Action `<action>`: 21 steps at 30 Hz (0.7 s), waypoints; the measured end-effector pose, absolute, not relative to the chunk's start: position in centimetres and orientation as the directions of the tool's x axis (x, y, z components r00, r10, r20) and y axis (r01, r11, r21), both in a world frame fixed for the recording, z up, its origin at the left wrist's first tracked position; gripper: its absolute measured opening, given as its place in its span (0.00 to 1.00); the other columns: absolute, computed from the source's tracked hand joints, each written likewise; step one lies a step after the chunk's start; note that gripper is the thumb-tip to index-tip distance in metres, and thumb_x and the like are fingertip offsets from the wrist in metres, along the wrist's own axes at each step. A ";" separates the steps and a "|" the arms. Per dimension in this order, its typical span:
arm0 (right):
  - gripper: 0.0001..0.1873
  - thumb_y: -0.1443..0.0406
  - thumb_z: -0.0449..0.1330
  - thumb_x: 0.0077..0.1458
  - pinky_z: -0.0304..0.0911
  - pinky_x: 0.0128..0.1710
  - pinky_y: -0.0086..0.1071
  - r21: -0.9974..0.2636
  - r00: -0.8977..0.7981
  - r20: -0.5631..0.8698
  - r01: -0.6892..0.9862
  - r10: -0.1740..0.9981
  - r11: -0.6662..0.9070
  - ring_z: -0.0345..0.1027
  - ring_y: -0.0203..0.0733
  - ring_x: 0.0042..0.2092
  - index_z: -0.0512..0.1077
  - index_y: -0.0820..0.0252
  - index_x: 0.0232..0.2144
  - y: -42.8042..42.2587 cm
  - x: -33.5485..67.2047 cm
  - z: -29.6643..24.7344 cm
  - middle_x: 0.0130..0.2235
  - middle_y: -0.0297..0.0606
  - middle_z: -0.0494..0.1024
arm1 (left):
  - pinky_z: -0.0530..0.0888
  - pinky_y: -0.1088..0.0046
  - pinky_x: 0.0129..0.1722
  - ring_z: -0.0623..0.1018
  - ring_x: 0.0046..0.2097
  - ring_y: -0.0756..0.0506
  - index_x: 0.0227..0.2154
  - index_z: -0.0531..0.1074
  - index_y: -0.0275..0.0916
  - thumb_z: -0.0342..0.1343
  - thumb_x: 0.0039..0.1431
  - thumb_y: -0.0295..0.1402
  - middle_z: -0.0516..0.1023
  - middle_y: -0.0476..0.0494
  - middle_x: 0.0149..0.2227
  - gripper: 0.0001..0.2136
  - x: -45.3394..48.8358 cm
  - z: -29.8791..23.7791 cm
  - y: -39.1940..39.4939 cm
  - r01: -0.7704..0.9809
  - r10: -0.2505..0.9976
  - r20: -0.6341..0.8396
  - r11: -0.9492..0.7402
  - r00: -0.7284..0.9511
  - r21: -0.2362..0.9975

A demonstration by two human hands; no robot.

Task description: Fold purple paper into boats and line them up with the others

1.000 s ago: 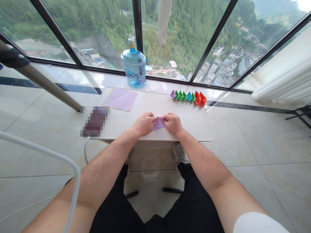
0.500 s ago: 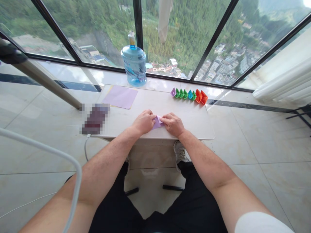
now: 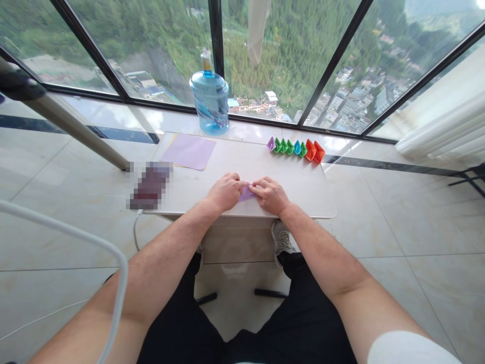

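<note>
A small folded piece of purple paper [image 3: 247,194] lies near the front edge of the white table [image 3: 295,199]. My left hand [image 3: 226,192] grips its left side, the index finger reaching over the top toward the middle. On the other side my right hand [image 3: 270,194] holds the paper with thumb and fingers closed at its edge. The fingertips of both hands nearly meet over the fold and hide much of it. Several folded paper boats [image 3: 290,147] in purple, green, blue and orange stand in a row at the table's back right.
Flat purple sheets [image 3: 189,151] with a yellow edge showing lie at the back left. A pixelated dark device [image 3: 149,187] with a cable rests at the left edge. Behind the table stands a blue water jug [image 3: 209,103] by the window. A white curved tube [image 3: 113,247] crosses the left foreground.
My left index finger has moved right across the top of the folded paper. The right fingers have shifted slightly, and less of the upper fold shows. The view has moved a little.
</note>
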State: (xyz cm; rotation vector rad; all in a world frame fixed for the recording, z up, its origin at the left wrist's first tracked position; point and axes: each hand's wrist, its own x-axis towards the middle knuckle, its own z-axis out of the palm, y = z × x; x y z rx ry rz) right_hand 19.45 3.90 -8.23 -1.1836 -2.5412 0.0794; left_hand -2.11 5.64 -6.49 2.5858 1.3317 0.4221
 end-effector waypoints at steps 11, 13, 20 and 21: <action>0.17 0.71 0.58 0.62 0.64 0.54 0.42 -0.179 -0.603 0.311 0.722 0.734 0.669 0.67 0.48 0.51 0.79 0.56 0.51 4.0 19.4 -8.4 0.50 0.43 0.80 | 0.72 0.64 0.54 0.76 0.46 0.42 0.48 0.82 0.44 0.51 0.65 0.31 0.78 0.39 0.41 0.16 -2.0 -6.6 5.7 0.747 0.802 0.196 -0.596 0.564 0.292; 0.17 0.71 0.57 0.62 0.64 0.54 0.41 -0.184 -0.601 0.300 0.725 0.741 0.663 0.67 0.48 0.52 0.79 0.56 0.50 4.0 19.4 -8.2 0.50 0.43 0.80 | 0.72 0.64 0.53 0.76 0.46 0.42 0.49 0.82 0.44 0.51 0.66 0.31 0.77 0.39 0.40 0.16 -2.0 -6.7 5.7 0.749 0.802 0.201 -0.598 0.563 0.287; 0.19 0.71 0.57 0.62 0.63 0.56 0.41 -0.198 -0.607 0.266 0.726 0.749 0.659 0.66 0.47 0.52 0.79 0.55 0.52 4.1 19.4 -8.3 0.50 0.43 0.80 | 0.71 0.64 0.53 0.76 0.45 0.43 0.48 0.82 0.43 0.49 0.68 0.33 0.77 0.39 0.39 0.16 -2.1 -6.8 5.8 0.747 0.792 0.187 -0.610 0.581 0.263; 0.19 0.71 0.57 0.62 0.63 0.56 0.41 -0.204 -0.608 0.266 0.723 0.748 0.660 0.66 0.47 0.52 0.79 0.55 0.52 4.1 19.5 -8.3 0.51 0.43 0.80 | 0.72 0.64 0.53 0.76 0.45 0.43 0.48 0.82 0.43 0.49 0.68 0.33 0.77 0.39 0.40 0.16 -2.1 -6.8 5.8 0.751 0.793 0.181 -0.609 0.582 0.256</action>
